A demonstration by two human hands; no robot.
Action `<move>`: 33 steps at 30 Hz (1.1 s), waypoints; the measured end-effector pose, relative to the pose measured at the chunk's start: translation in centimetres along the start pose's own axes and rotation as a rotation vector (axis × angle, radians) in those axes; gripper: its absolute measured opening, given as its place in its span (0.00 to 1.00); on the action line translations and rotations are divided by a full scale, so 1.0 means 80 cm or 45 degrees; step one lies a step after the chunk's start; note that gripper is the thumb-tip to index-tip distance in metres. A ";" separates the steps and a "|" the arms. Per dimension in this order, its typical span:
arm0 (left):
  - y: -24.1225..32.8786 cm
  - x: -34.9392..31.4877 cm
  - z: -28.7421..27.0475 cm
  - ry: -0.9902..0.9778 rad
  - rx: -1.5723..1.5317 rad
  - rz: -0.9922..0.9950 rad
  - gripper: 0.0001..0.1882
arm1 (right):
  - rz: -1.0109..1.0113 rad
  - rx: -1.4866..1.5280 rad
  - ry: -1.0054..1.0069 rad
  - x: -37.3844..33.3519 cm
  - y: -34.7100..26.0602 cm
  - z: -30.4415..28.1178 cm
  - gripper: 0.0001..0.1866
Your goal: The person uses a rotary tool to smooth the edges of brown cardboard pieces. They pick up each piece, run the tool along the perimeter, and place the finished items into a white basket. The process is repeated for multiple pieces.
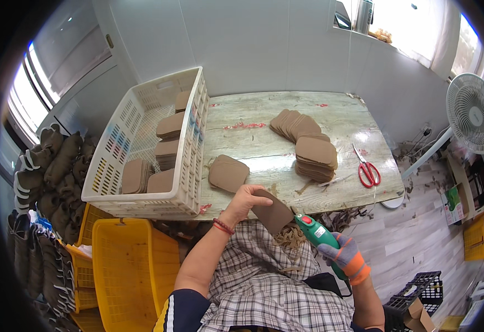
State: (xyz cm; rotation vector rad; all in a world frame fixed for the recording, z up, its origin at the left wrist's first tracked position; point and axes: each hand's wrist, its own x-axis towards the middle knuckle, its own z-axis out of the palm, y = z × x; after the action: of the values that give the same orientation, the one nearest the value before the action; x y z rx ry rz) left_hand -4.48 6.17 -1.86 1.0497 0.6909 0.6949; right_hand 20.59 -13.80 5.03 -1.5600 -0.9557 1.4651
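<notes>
My left hand (243, 202), bare with red bead bracelets at the wrist, pinches a brown rounded flat piece (275, 216) over my lap. In a grey and orange glove, my right hand (346, 257) is wrapped round a green hand-held power tool (315, 231) with a red button. The tool's narrow tip is at the piece's right edge; whether it touches is hard to tell. Thin brown trimmings (291, 238) hang below. On the table, a small stack of like pieces (228, 172) lies just beyond my left hand. Taller stacks (315, 155) stand farther right.
A white plastic crate (184, 191) with several brown stacks stands on the table's left (253, 110). Red-handled scissors (369, 172) lie at its right. A yellow bin (123, 265) is at my left, beside dark bundled goods (59, 166). A fan (474, 113) stands right; scraps litter the floor.
</notes>
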 end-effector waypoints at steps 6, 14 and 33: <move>-0.006 0.001 0.009 -0.040 0.128 -0.012 0.08 | -0.020 -0.050 0.002 0.005 0.010 0.000 0.20; -0.002 -0.003 0.026 -0.152 0.229 -0.159 0.09 | 0.011 -0.133 0.027 0.008 0.014 0.003 0.21; -0.001 -0.005 0.024 -0.230 0.498 -0.099 0.13 | -0.156 -0.104 0.061 0.032 0.012 0.025 0.23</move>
State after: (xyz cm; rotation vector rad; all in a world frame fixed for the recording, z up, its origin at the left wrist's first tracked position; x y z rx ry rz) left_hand -3.20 4.80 -1.17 1.4175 0.7218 0.3978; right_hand 18.77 -11.76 3.03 -1.5592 -1.0749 1.3126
